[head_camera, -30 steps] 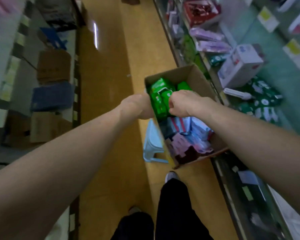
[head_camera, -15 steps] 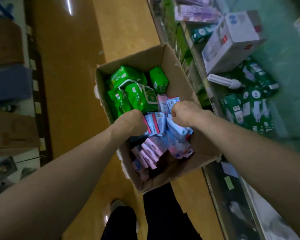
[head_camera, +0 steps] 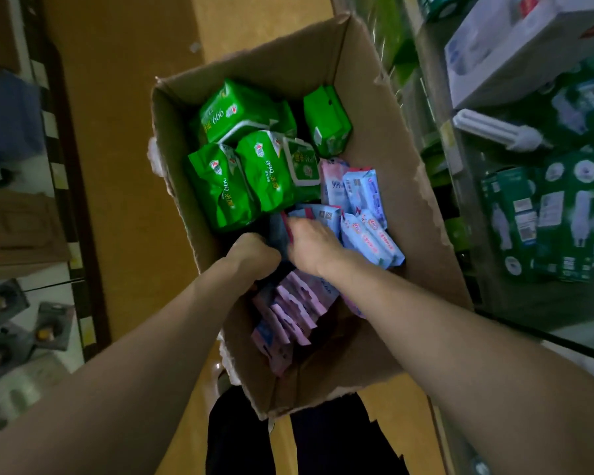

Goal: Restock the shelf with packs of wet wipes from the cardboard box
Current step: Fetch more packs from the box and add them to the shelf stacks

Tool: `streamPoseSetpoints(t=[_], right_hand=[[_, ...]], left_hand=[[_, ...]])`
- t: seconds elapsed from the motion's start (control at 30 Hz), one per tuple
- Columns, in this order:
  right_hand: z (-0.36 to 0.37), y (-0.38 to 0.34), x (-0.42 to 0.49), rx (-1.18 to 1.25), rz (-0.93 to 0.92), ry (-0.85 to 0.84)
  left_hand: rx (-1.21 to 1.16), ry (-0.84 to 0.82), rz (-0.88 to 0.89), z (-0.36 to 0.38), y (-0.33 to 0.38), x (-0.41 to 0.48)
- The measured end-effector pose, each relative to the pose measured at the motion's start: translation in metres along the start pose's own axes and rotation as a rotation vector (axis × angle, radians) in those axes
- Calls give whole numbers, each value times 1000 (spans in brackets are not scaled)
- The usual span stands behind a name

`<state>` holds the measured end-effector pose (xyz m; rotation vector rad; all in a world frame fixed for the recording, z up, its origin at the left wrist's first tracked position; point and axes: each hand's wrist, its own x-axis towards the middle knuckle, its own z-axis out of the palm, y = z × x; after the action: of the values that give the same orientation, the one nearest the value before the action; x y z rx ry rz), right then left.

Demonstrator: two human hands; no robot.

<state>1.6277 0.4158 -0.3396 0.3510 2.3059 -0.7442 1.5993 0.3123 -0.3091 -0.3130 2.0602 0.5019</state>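
Observation:
An open cardboard box [head_camera: 412,207] stands in the aisle below me. Green wet-wipe packs [head_camera: 254,173] fill its far end. Small blue packs [head_camera: 367,234] lie in the middle and pink ones [head_camera: 295,310] at the near end. Both hands are down inside the box. My left hand [head_camera: 251,255] is curled against a dark, upright pack [head_camera: 275,231]. My right hand [head_camera: 312,245] grips the same bunch of blue packs from the other side. The fingertips of both hands are hidden among the packs.
The shelf [head_camera: 467,200] runs along the right. It holds green light-bulb boxes [head_camera: 535,228], a loose white bulb [head_camera: 494,130] and a white carton [head_camera: 515,46]. Another shelf with boxes [head_camera: 14,234] lines the left. My dark trouser legs [head_camera: 306,440] stand by the box.
My hands moved from the green packs at the far end to the blue packs in the middle of the box. The view has closed in on the box.

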Motion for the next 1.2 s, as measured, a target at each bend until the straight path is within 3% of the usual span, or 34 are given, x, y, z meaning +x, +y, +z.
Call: streamPoseSetpoints(t=[0.13, 0.27, 0.5, 0.73, 0.83, 0.9, 0.97, 1.07, 1.2], right_hand=[[10, -16, 17, 96, 129, -19], [15, -22, 30, 43, 176, -20], [-4, -6, 26, 249, 214, -249], [-42, 18, 11, 513, 193, -471], [-39, 21, 4, 775, 223, -434], [-33, 26, 7, 901, 303, -231], [-29, 32, 14, 602, 319, -20], [-22, 20, 15, 86, 284, 6], [-6, 3, 24, 50, 314, -28]], left_hand=[[-222, 1, -114, 1, -4, 10], [-306, 15, -162, 0, -6, 18], [45, -45, 139, 11, -12, 15], [391, 11, 429, 15, -16, 6], [391, 42, 413, 14, -12, 4], [303, 88, 313, 12, -9, 3], [231, 160, 227, 11, -8, 5], [262, 186, 192, 12, -9, 10], [310, 74, 175, 17, -9, 17]])
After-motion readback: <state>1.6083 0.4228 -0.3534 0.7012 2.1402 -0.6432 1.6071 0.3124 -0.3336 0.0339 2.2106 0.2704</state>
